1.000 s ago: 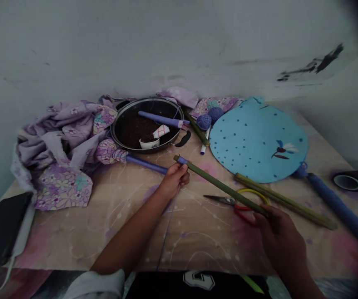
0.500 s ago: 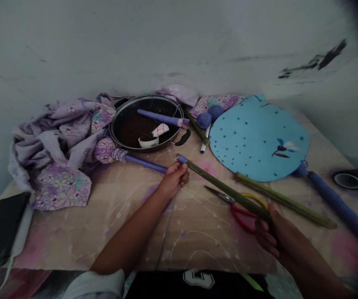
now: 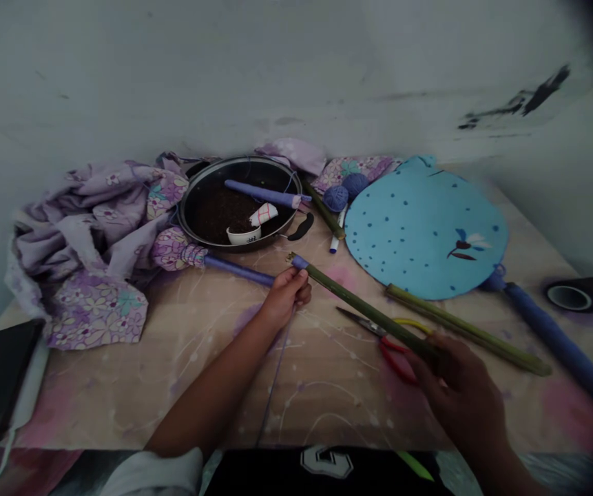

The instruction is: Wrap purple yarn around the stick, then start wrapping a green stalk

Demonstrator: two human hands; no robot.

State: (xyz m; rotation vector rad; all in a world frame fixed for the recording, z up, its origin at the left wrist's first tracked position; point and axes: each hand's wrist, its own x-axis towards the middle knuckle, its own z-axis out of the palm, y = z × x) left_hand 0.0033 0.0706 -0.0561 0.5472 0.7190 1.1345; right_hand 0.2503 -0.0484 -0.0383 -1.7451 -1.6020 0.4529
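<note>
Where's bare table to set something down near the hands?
Bare tabletop lies between the floral cloth and the left forearm, and between that forearm and the scissors. It's crowded behind the stick: pan, yarn balls, blue fan.

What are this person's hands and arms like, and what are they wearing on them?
The left hand and right hand are bare, without gloves, and the forearms are bare too. A white sleeve ends near the left elbow, next to a black top with a white emblem. No right sleeve shows.
</note>
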